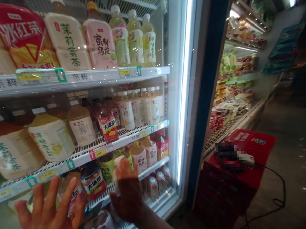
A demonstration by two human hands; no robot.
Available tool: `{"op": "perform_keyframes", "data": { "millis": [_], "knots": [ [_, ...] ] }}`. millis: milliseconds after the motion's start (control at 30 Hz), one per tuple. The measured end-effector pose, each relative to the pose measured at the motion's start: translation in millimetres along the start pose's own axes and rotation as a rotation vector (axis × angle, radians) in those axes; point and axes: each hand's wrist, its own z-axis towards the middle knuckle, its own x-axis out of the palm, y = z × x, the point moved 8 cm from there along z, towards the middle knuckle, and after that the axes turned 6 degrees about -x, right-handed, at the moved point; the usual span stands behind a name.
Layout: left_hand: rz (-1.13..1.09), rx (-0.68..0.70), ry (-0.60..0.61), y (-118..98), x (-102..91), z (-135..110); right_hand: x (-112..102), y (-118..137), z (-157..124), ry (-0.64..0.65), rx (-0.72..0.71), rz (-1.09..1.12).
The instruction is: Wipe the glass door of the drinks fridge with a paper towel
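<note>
Fridge (pixel 178 102): big lit one, drinks top to bottom. Shiny specks everywhere, and I can't tell if there's glass between hands and bottles; if there is, fingertips could just bonk it.
Middle shelf (pixel 83 160): white rack, price tags along its front. Raise a hand too quickly beneath that edge and I reckon you'd scrape some knuckles.
Red box (pixel 266 147): well right of the middle shelf, black cord (pixel 283 184) hanging off the gadget on top. Stray foot might snag it.
Left hand (pixel 51 217): below the middle shelf's left half, fingers splayed, nothing in it.
Right hand (pixel 129 199): below the middle shelf's right half, kinda blurry, fingers up, thumb apart, no grip I can see. Touching anything? Can't tell.
Iced tea bottle (pixel 93 185): below the middle shelf, between the hands. Sloppy sideways swipe could topple it. Dark drink, blue-white-red label.
Green bottle (pixel 106 170): below the middle shelf, next to that one, green label, easily nudged by the same swipe.
</note>
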Motion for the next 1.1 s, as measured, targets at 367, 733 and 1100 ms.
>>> {"op": "perform_keyframes", "data": {
  "millis": [367, 733, 1100],
  "knots": [
    [-0.041, -0.085, 0.035, 4, -1.9, 1, -3, 40, 54, -0.067, -0.011, -0.099],
    [-0.038, -0.090, 0.023, 0, -3.7, 4, -12, 27, 86, -0.227, 0.002, -0.146],
    [-0.066, -0.130, 0.040, -1, -3.5, 4, -20, 31, 110, -0.200, -0.075, -0.090]
  ]
}}
